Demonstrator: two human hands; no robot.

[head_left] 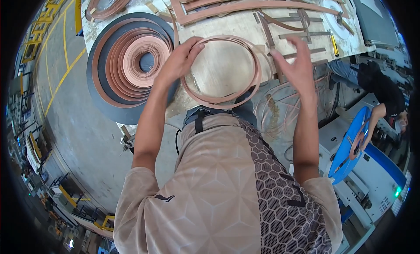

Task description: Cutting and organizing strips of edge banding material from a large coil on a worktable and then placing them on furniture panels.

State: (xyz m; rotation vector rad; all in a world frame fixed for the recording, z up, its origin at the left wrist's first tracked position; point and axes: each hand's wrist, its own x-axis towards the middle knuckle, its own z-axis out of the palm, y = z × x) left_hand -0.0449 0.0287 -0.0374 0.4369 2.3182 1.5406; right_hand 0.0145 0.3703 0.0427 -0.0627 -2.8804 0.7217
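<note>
A ring of thin brown edge-banding strip [257, 71], wound in a few loose turns, hangs over the table's near edge in front of my waist. My left hand [180, 60] grips it at its upper left, thumb and fingers pinched round the strip. To the right of the ring, my right hand [298, 65] is open, with thumb and fingers spread and nothing between them. A large roll of the same brown strip [131, 64] lies left of my left hand on a dark grey round disc [97, 85]; its outer turns are loose.
Long brown strips [245, 7] lie across the back of the wooden table [210, 29]. A smaller coil [109, 11] sits at the far left. A yellow-handled tool [334, 45] rests at the right. Beyond, another person [385, 85] handles a blue disc [350, 144] beside a machine.
</note>
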